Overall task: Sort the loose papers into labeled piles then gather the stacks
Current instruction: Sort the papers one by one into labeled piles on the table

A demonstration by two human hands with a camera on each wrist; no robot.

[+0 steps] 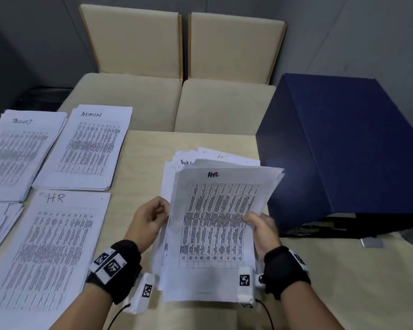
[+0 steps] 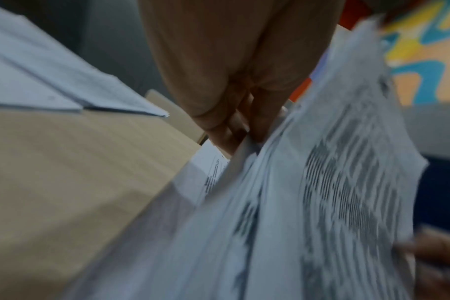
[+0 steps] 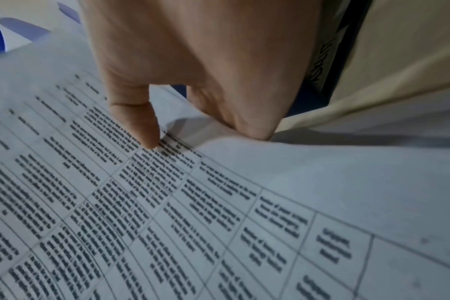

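Up off the wooden table (image 1: 143,148), a bundle of loose papers (image 1: 215,225) with "HR" written on its top sheet is gripped at both side edges: the left hand (image 1: 150,220) pinches the left edge, the right hand (image 1: 262,232) curls around the right. To the left lie sorted piles, the nearest an HR pile (image 1: 45,253) with an ADMIN pile (image 1: 88,148) behind it. A dark blue box (image 1: 339,148) stands on the right.

The head view looks steeply down over the table (image 1: 143,148); both wrist views sit close behind the fingers, sharing the held papers (image 1: 215,225) (image 2: 321,203) (image 3: 219,203).
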